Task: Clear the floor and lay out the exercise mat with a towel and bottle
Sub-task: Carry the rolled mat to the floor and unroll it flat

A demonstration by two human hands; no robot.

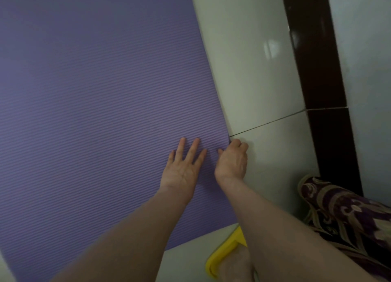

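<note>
The purple mat [95,112] lies unrolled on the pale tiled floor [254,70], its ribbed face up, filling the left and middle of your view and running on past the top and left edges. Its right edge slants down from the top centre toward your hands, and its near end sits just ahead of your foot.

Your left hand [183,167] rests flat on the mat near that right edge, palm down, fingers spread wide and holding nothing. Your right hand [231,162] is just beside it at the mat's edge, thumb on top of the mat and fingers curled down over the side; whether they actually pinch the edge you cannot tell from here.

A yellow sandal [227,252] is on your foot at the bottom, on the bare floor just off the mat's corner. To the right, a dark patterned fabric [347,214] covers your leg. Beyond it a dark baseboard [313,70] runs along the foot of a pale wall [364,48].
</note>
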